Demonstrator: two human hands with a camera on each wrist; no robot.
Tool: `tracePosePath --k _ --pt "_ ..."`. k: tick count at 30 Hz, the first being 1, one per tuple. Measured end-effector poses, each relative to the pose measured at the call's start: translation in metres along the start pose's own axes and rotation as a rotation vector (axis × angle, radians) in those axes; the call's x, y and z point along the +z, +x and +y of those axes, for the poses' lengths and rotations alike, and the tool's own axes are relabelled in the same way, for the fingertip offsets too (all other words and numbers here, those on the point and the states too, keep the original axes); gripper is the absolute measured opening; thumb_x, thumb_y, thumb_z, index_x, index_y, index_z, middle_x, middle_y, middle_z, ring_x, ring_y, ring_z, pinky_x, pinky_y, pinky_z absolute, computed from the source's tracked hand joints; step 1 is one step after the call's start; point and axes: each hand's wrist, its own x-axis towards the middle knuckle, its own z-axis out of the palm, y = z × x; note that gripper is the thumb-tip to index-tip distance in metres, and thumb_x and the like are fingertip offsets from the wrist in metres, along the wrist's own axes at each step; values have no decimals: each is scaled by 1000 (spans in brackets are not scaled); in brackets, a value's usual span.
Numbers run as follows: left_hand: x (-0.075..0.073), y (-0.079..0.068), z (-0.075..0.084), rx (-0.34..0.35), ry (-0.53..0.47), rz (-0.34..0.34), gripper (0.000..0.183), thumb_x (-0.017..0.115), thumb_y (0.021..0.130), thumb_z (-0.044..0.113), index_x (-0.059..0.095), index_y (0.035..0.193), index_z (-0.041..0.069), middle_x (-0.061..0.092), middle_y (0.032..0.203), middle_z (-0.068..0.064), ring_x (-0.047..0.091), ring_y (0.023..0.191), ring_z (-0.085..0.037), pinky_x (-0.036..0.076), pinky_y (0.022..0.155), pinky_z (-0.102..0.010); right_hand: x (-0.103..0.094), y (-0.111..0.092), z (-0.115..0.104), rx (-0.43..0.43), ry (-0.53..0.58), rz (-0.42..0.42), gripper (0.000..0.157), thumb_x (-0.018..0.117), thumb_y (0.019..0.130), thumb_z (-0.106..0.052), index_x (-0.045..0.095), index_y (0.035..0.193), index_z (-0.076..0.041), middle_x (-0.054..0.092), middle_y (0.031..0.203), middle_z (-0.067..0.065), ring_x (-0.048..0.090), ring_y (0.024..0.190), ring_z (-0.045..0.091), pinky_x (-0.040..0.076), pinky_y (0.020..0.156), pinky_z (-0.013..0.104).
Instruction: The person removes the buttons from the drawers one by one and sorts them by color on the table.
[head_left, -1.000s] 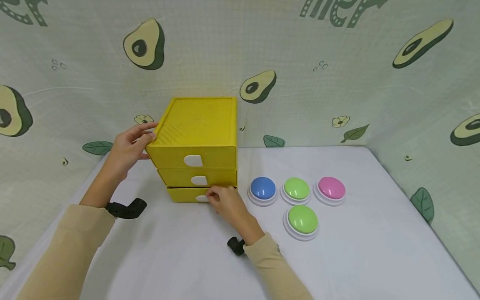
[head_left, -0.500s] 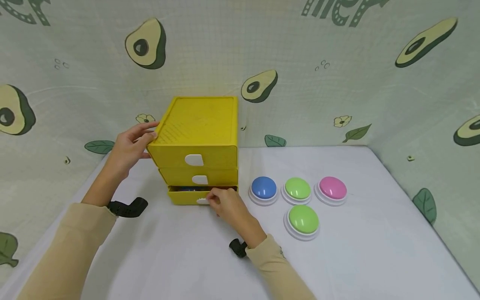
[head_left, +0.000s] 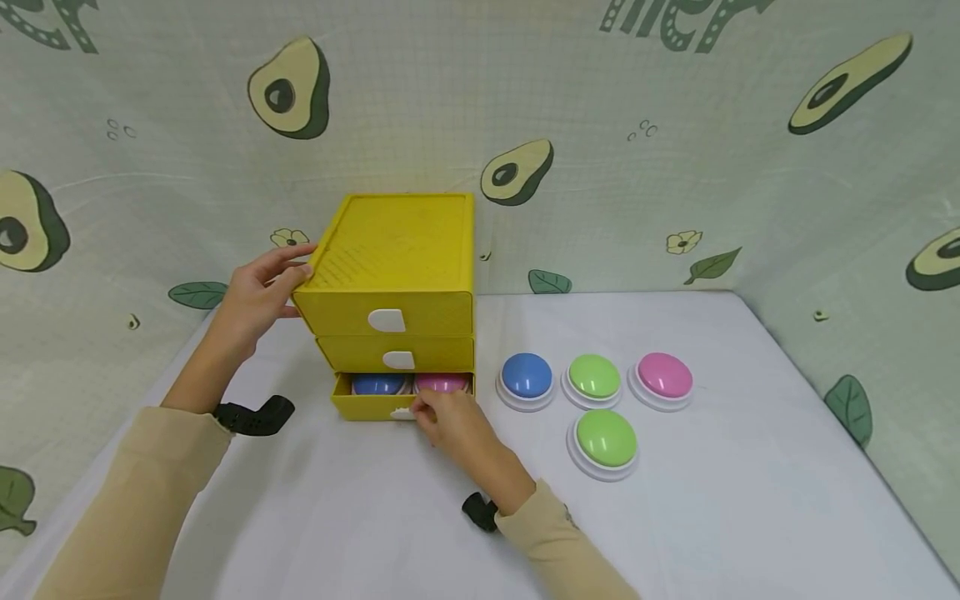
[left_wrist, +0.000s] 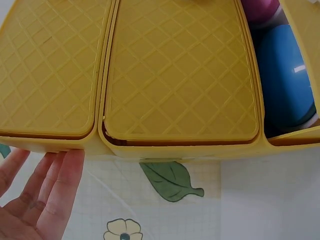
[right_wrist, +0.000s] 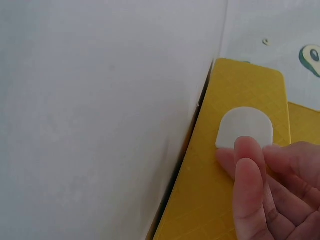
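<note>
A yellow three-drawer box (head_left: pixel 401 242) stands at the middle left of the table in the head view. Its bottom drawer (head_left: pixel 367 407) is partly out, exposing a blue push button (head_left: pixel 378 384) and a pink push button (head_left: pixel 441 382) side by side. My right hand (head_left: pixel 461 429) pinches that drawer's white handle (right_wrist: pixel 245 125) between thumb and fingers. Against the box's upper left side rests my left hand (head_left: pixel 258 296), its fingers (left_wrist: pixel 65 182) extended along the wall in the left wrist view. The middle drawer (left_wrist: pixel 182 70) and the top drawer (left_wrist: pixel 50 65) are closed.
Right of the box, a blue button (head_left: pixel 527 376), a green button (head_left: pixel 593 377) and a pink button (head_left: pixel 663 377) form a row. Another green button (head_left: pixel 606 439) sits in front. Behind the white table (head_left: pixel 750 467) hangs an avocado-print cloth (head_left: pixel 420 100).
The bottom drawer has slid out toward me with my right hand on its handle, bringing the blue and pink buttons into view. My left hand has stayed on the box.
</note>
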Motion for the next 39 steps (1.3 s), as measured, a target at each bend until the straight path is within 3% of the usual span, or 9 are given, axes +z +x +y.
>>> tracePosePath --k 9,20,39 --pt "-1 1 -1 7 -6 1 51 41 95 46 39 142 27 43 137 -14 55 90 -6 52 68 -17 3 -7 -4 -26 5 45 6 63 86 -9 69 85 -9 70 76 3 50 54 4 42 53 10" --pt "-1 2 -2 10 -7 -1 51 42 95 46 39 142 27 44 137 -14 55 87 -2 52 67 -17 0 -20 -14 -6 5 -6 5 64 87 -10 69 86 -9 69 74 1 49 54 2 42 54 7" --pt "-2 1 -2 16 -21 -1 50 43 95 45 40 141 26 44 138 -14 55 86 3 52 67 -16 -4 -30 -24 -75 -117 -36 5 64 85 -9 66 82 -11 66 69 -1 46 51 2 38 50 8"
